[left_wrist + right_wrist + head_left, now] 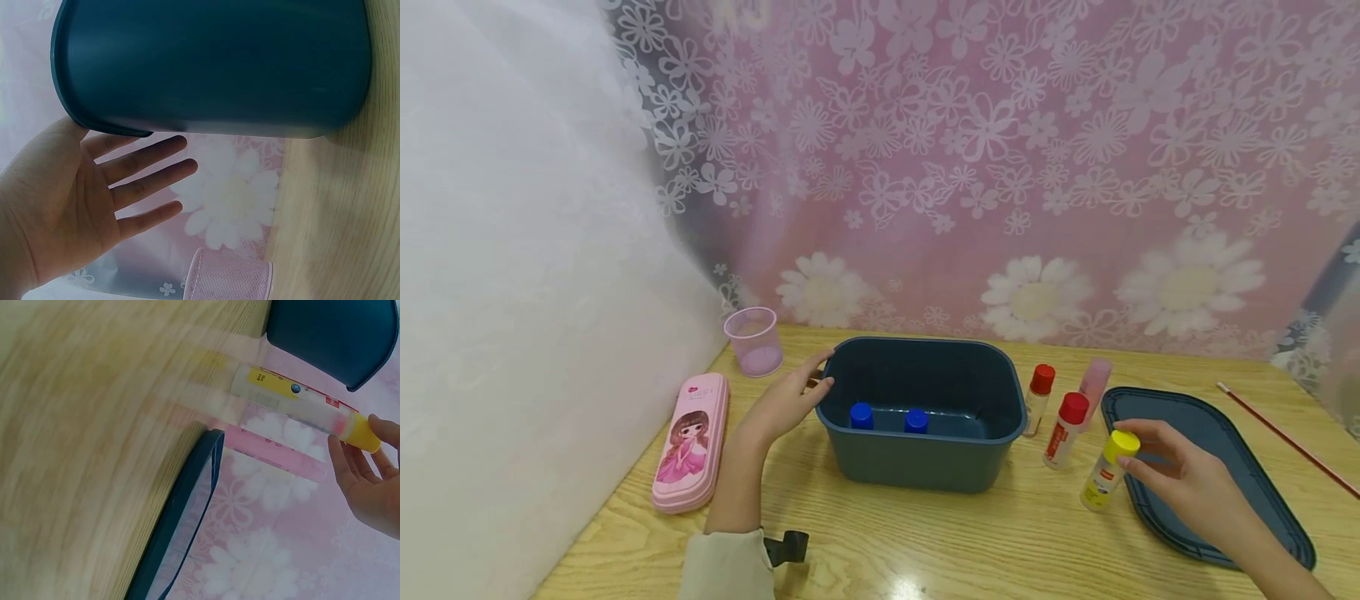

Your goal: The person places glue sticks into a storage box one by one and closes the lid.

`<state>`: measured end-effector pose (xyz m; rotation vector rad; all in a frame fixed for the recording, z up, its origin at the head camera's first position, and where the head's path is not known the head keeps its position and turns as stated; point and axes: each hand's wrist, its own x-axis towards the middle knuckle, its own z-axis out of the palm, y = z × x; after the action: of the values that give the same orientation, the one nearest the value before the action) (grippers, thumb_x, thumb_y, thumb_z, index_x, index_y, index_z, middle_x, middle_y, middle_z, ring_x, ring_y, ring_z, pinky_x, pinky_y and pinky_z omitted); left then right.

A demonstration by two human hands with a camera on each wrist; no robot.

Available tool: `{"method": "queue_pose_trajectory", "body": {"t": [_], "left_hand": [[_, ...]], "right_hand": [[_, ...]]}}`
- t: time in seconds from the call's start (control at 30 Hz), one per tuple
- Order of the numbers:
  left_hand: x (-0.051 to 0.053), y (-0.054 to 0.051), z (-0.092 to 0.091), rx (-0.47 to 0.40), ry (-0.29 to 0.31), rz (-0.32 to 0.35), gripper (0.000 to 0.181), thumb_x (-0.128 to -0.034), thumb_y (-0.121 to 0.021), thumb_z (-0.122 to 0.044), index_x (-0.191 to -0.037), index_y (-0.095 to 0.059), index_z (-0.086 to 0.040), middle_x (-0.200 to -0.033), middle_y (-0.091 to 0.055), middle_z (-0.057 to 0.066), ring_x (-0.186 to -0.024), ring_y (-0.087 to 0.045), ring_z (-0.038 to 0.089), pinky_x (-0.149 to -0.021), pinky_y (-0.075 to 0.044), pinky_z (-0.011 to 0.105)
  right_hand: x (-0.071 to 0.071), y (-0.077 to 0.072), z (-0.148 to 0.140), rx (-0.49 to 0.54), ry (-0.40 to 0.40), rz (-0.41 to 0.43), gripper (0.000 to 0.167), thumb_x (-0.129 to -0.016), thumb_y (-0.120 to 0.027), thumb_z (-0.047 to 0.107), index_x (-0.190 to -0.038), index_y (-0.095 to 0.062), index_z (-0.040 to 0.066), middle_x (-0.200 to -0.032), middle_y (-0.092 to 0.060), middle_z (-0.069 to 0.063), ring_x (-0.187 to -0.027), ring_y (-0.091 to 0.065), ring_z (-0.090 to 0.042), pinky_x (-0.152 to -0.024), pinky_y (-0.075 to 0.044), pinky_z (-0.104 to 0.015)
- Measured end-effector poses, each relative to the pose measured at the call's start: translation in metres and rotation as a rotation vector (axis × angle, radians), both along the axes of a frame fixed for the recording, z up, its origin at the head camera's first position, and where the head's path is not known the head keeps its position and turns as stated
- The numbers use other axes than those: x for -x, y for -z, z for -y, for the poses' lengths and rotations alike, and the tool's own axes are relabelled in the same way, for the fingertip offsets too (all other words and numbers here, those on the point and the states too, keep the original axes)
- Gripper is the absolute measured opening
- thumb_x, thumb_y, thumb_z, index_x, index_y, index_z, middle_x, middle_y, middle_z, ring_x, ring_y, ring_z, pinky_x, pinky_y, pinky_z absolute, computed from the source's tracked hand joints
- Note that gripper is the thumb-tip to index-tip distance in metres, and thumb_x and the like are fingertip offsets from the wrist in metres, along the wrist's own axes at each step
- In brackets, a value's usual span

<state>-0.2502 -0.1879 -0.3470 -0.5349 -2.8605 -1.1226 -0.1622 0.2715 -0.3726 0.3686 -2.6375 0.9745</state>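
One yellow-capped glue stick (1103,478) was pinched by its cap in the right hand (1193,482), to the right of the dark bin (917,462). Well apart, the left hand (784,404) touched the bin's left rim, fingers mostly straight. The step looked like picking up the stick; the next move probably called for lifting it clear of the red-capped bottle (1062,442) just beside it.

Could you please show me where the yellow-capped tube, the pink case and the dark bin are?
Yellow-capped tube (1107,477): head view, on its labelled body.
Pink case (691,442): head view, on its top face.
Dark bin (919,463): head view, on its outer front wall.
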Motion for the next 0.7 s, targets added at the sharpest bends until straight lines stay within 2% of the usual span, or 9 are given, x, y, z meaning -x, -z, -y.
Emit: {"method": "queue_pose_trajectory", "body": {"t": [0.2, 0.33, 0.43, 0.57, 0.7], "left_hand": [[0.001, 0.001, 0.000, 0.003, 0.003, -0.010, 0.051, -0.0969, -0.047, -0.029, -0.144, -0.031, -0.017, -0.125, -0.052, 0.016, -0.111, -0.051, 0.030, -0.090, -0.041, 0.050], [0.001, 0.001, 0.000, 0.003, 0.007, -0.009, 0.051, -0.0971, -0.047, -0.029, -0.144, -0.030, -0.017, -0.126, -0.051, 0.017, -0.112, -0.051, 0.030, -0.090, -0.041, 0.050], [0.001, 0.001, 0.000, 0.001, 0.007, -0.011, 0.051, -0.0971, -0.047, -0.028, -0.144, -0.031, -0.017, -0.126, -0.051, 0.017, -0.111, -0.051, 0.030, -0.089, -0.041, 0.050], [0.002, 0.001, 0.001, -0.002, 0.007, -0.013, 0.050, -0.0971, -0.047, -0.028, -0.144, -0.031, -0.017, -0.125, -0.052, 0.016, -0.111, -0.051, 0.030, -0.089, -0.041, 0.050], [0.001, 0.001, 0.000, 0.000, 0.004, -0.009, 0.050, -0.0970, -0.047, -0.027, -0.144, -0.031, -0.016, -0.126, -0.052, 0.016, -0.111, -0.051, 0.030, -0.089, -0.041, 0.050]], "right_hand": [[0.001, 0.000, 0.002, 0.004, -0.009, -0.092, 0.037, -0.082, -0.068, 0.003, -0.117, -0.055, 0.006, -0.107, -0.056, -0.006, -0.088, -0.047, 0.015, -0.061, -0.047, -0.013], [-0.001, -0.008, 0.005, 0.016, -0.033, -0.129, 0.038, -0.082, -0.067, 0.003, -0.118, -0.055, 0.007, -0.109, -0.052, 0.015, -0.090, -0.047, 0.016, -0.063, -0.046, -0.010], [-0.003, -0.020, 0.007, 0.023, -0.054, -0.121, 0.037, -0.085, -0.065, 0.005, -0.120, -0.054, 0.008, -0.111, -0.047, 0.024, -0.092, -0.047, 0.017, -0.065, -0.046, -0.010], [-0.004, -0.036, 0.011, 0.036, -0.066, -0.093, 0.037, -0.087, -0.063, 0.008, -0.122, -0.054, 0.007, -0.110, -0.049, 0.022, -0.088, -0.052, 0.012, -0.063, -0.047, -0.013], [-0.004, -0.052, 0.016, 0.053, -0.088, -0.102, 0.037, -0.087, -0.063, 0.007, -0.123, -0.054, 0.006, -0.108, -0.052, 0.020, -0.084, -0.056, 0.006, -0.063, -0.048, -0.015]]}}
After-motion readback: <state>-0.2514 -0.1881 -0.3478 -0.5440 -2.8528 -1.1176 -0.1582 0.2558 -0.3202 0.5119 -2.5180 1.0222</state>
